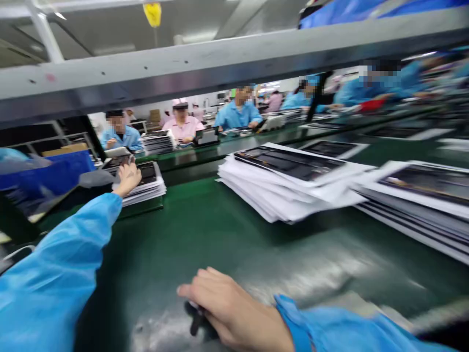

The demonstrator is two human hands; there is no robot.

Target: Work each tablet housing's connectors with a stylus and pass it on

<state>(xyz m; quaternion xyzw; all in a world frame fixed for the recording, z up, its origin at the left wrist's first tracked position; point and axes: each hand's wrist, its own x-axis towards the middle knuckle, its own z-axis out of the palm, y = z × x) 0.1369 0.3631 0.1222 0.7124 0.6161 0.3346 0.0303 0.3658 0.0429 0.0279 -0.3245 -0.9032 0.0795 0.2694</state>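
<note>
Right hand (234, 308) curls shut around a small dark thing (197, 319), too blurry to tell what. From here I see the left hand (127, 178) lying open on a stack of dark panels in white paper (146, 188). More stacks (286, 181) sit on the green bench (205, 230). No words look sharp enough to read.

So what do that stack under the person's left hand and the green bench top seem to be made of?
The stack's white sheets look like thin paper or card, from their fine layered edges. The dark panel on top has a sheen, perhaps glass or plastic; it's too blurred to tell. The green bench top looks like smooth rubbery matting, with a soft glare.
</note>
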